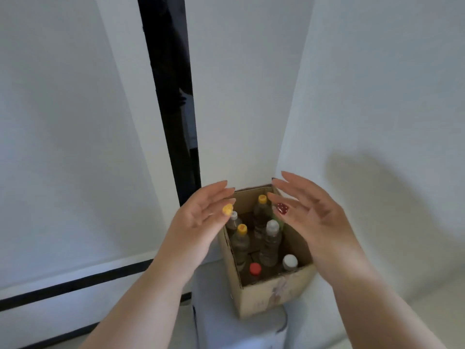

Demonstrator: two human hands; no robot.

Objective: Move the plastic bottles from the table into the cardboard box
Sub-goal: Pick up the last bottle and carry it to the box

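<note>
Six plastic bottles [270,241] stand upright inside the cardboard box [273,294], low in the middle of the frame. They are clear, and what they hold cannot be told. Two have yellow caps [262,199], two have whitish caps, one near the front wall has a red cap [255,269], and one at the far left shows a pale cap beside the box wall. The box is open at the top, its brown front face scuffed and stained. It sits on a pale grey surface [226,326] in a corner of white walls [377,84].

Above the box's rim, the left hand [198,219] hangs at the left edge and the right hand [312,212] at the right, palms turned toward each other. Each grip is released, fingers spread and holding nothing. The left thumbnail is yellow, the right one dark red. A black vertical strip [171,102] runs down the wall in the upper middle of the frame.
</note>
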